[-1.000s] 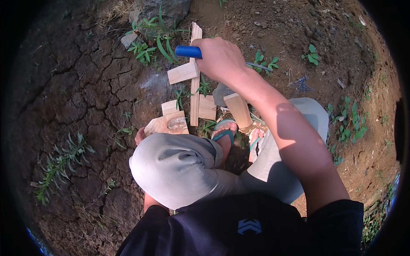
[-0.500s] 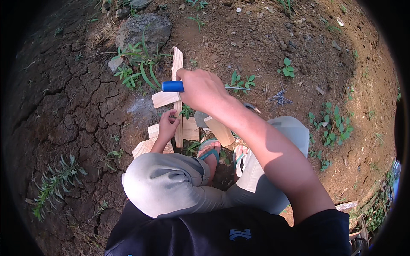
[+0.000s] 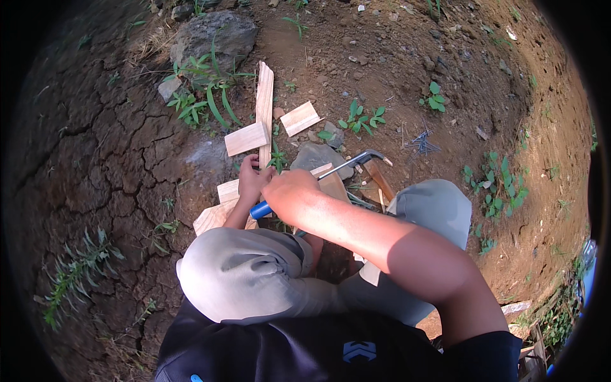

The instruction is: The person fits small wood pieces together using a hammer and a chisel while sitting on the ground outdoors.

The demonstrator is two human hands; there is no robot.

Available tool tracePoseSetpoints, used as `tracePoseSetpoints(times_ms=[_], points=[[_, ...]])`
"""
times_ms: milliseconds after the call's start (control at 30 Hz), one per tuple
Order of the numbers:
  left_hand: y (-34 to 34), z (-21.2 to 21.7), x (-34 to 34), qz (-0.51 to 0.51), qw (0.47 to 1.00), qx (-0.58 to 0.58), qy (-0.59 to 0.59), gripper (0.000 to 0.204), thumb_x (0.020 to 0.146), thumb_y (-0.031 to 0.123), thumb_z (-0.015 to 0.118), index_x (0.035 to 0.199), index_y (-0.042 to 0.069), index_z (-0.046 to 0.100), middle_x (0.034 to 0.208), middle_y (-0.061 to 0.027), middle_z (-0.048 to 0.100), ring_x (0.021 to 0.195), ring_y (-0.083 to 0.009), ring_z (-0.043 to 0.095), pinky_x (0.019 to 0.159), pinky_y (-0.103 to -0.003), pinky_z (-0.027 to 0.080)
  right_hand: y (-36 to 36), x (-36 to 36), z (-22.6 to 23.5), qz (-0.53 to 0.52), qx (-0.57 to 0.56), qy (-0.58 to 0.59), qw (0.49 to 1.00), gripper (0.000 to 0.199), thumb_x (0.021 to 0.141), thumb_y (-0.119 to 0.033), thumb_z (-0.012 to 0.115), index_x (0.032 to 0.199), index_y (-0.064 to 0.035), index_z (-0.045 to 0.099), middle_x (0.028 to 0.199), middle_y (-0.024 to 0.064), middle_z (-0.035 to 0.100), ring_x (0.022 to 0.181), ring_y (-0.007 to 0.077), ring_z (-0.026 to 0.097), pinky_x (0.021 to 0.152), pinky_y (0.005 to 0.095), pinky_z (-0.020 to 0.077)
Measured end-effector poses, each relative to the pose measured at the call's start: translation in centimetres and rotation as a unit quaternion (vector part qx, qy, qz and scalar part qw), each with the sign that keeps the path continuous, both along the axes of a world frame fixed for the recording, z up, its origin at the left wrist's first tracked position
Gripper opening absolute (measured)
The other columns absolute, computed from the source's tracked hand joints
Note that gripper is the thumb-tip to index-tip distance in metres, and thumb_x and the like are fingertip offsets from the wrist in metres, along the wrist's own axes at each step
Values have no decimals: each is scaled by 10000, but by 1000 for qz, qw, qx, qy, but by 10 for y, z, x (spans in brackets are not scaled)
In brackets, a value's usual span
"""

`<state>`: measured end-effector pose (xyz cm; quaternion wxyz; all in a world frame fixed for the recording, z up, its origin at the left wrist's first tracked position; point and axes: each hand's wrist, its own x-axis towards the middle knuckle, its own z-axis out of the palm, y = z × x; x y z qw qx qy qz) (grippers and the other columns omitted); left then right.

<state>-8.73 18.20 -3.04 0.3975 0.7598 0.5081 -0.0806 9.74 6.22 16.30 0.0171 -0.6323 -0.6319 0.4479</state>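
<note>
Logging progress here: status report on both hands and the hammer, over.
Right hand shut on blue-handled hammer. Left hand pressing the long wooden slat. Flat stone under the hammer shaft.

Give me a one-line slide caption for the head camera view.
Crouched on cracked soil, right hand gripping a blue-handled hammer, left hand on a long wooden slat.

Squatting, both knees drawn up. Right hand just in front of the left knee, fingers wrapped closed, bare forearm stretched forward across the body. Left hand just beside it, fingers curled downward, palm down.
</note>
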Motion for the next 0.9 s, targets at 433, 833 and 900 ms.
tracePoseSetpoints(times_ms=[433, 833, 900], points=[[6, -4, 18, -17, 993, 103, -46, 554, 643, 262, 821, 1106, -13, 689, 955, -157, 627, 921, -305, 629, 866, -409, 537, -11, 9, -6, -63, 13, -14, 998, 324, 853, -107, 703, 1160, -47, 618, 983, 137, 746, 941, 321, 746, 780, 442, 600], [38, 77, 107, -108, 980, 8, -166, 585, 712, 162, 768, 1247, -50, 664, 1116, -138, 631, 947, -223, 672, 856, -360, 559, -8, 10, 12, -39, -23, -3, 999, 597, 770, -146, 834, 1294, -24, 576, 1126, 127, 725, 1076, 288, 718, 848, 400, 595], [48, 79, 139, -139, 973, 31, -179, 600, 697, 197, 773, 1233, -52, 675, 1117, -149, 636, 980, -247, 665, 900, -366, 546, -8, 14, 13, -44, -39, 10, 998, 686, 724, -137, 875, 1321, -14, 561, 1156, 135, 716, 1093, 283, 711, 859, 391, 590]])
